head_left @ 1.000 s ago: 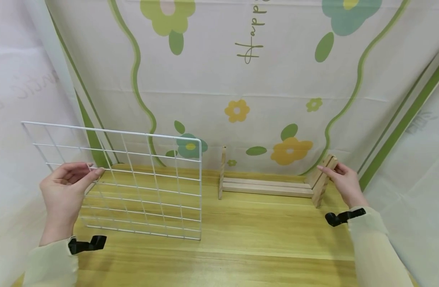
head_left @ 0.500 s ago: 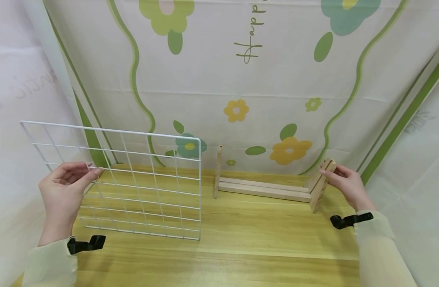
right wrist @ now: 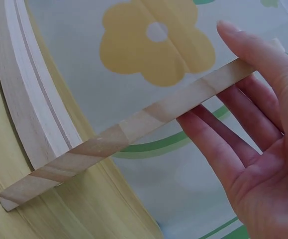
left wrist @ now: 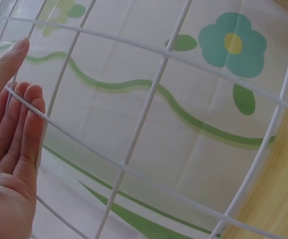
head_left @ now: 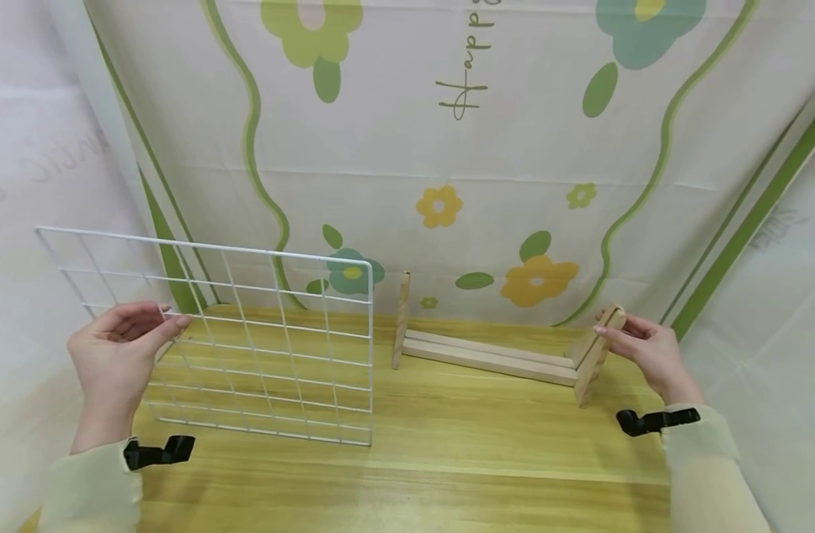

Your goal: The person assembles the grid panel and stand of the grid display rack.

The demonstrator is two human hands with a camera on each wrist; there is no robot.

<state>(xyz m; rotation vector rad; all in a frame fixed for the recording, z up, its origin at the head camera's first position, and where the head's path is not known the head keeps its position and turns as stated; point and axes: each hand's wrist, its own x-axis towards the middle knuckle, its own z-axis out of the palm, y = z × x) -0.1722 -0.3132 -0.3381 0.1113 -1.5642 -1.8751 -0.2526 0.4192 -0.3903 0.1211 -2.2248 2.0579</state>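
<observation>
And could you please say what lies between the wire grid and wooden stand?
The tabletop between the grid and stand is bare in the head view.

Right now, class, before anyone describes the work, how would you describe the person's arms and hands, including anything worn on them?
The left sleeve and right sleeve are long and pale cream. A black strap-like device with a blocky end sits at the left cuff; a similar black device sits at the right. The left hand and right hand wear no gloves.
</observation>
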